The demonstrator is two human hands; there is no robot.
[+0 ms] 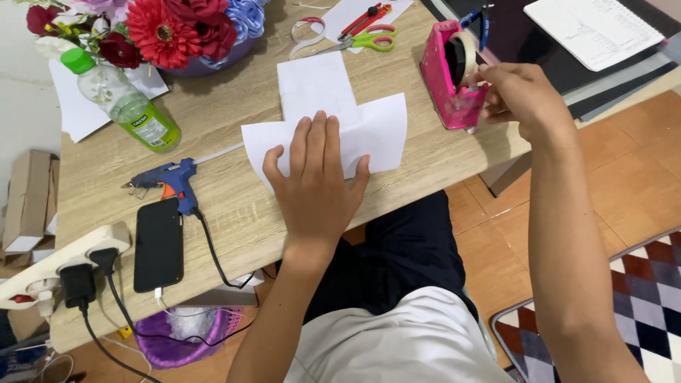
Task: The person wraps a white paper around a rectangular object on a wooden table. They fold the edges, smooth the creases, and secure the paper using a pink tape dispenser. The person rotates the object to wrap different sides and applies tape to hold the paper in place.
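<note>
Closest to me on the tabletop [234, 213], my left hand [316, 184] lies flat with fingers spread, pressing down the white folded paper [340, 106] near the front edge. Off to the left there's a black phone [158, 245], a blue glue gun [170, 181] and a white power strip [57, 266]. My right hand [521, 96] is up at the pink tape dispenser [448, 74], fingers pinched at its front edge; can't tell if I've actually got tape. Farther back: a clear bottle [124, 103] with a green cap and yellow-green label, scissors [365, 39] with green handles, and flowers [163, 28].
</note>
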